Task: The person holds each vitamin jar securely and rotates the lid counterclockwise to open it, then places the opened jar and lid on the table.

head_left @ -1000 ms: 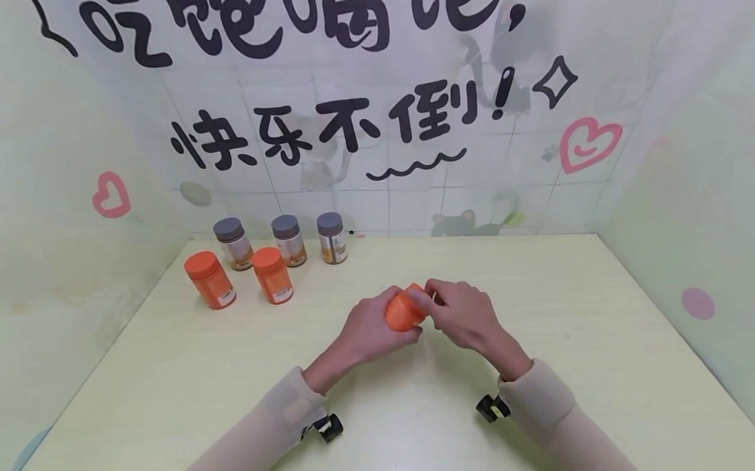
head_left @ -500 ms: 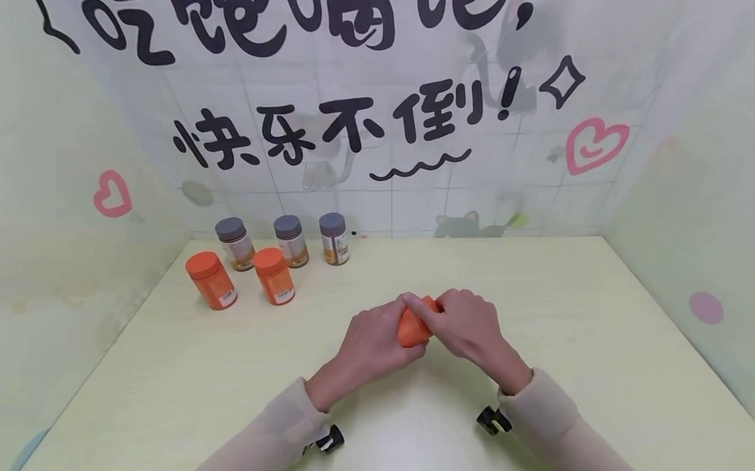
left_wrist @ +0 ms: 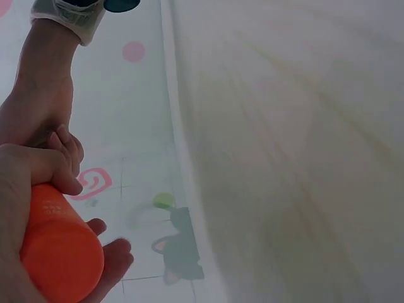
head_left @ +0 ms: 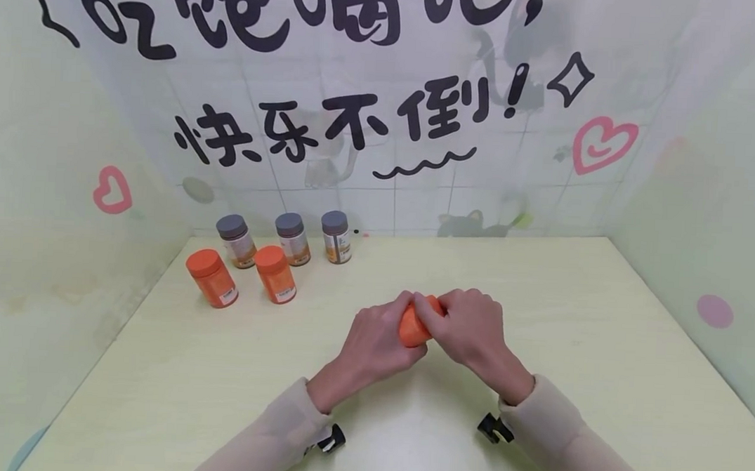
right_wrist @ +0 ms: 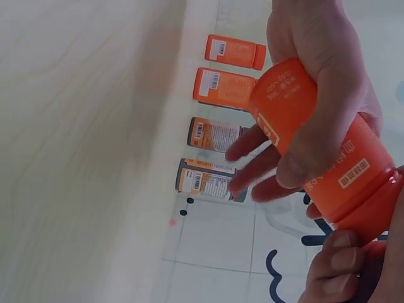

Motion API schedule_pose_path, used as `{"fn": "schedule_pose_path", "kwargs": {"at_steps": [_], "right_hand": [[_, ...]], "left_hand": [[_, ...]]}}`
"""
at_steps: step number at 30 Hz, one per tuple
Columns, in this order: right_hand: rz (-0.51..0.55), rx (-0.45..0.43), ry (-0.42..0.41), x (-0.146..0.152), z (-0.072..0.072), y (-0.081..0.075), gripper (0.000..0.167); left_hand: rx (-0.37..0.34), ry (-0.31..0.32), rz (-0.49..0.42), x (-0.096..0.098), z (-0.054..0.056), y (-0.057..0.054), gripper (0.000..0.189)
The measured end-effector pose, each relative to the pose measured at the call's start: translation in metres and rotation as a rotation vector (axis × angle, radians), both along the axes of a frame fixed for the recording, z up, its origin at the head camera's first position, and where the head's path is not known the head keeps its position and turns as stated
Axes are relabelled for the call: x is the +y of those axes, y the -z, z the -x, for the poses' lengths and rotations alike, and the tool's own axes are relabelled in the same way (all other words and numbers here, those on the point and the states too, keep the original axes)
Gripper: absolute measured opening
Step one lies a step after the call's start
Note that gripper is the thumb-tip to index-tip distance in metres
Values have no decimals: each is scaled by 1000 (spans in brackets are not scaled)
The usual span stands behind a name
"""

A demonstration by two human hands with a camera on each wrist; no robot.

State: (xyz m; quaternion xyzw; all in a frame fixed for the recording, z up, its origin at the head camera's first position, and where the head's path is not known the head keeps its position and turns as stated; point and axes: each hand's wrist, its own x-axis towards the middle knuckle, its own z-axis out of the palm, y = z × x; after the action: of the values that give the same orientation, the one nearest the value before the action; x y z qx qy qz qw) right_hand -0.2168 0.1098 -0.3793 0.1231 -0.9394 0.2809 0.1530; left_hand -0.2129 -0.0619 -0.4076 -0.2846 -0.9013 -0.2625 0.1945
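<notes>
Above the middle of the table, an orange bottle (head_left: 414, 328) is held tilted between my two hands. My left hand (head_left: 378, 337) grips its body, the thumb lying along one side in the right wrist view. At the other end, my right hand (head_left: 473, 325) holds the screw cap (right_wrist: 369, 218) with curled fingers. That cap is mostly covered by the right hand in the head view. In the left wrist view the round base of the bottle (left_wrist: 63, 262) faces the camera.
Two more orange bottles, a left one (head_left: 212, 279) and a right one (head_left: 276, 276), stand upright at the table's back left. Behind them is a row of grey-capped bottles (head_left: 293, 240). A printed curtain (head_left: 394, 138) hangs at the table's back edge.
Both hands and the orange bottle have shifted slightly right and toward me. My right hand has closed further over the cap end, its thumb now beside my left hand.
</notes>
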Motion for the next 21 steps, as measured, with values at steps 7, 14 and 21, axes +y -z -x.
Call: {"fn": "schedule_pose_path", "kwargs": {"at_steps": [7,14,21], "right_hand": [[32,134,-33,0,0,4,55],[70,174,-56,-1,2,7,54],[80,236,-87,0,3,12,51]], "left_hand": [[-20,6,-17,2,-5,0,32],[-69,6,11,1,-5,-5,33],[-132,22,17,1,-5,-7,33]]}}
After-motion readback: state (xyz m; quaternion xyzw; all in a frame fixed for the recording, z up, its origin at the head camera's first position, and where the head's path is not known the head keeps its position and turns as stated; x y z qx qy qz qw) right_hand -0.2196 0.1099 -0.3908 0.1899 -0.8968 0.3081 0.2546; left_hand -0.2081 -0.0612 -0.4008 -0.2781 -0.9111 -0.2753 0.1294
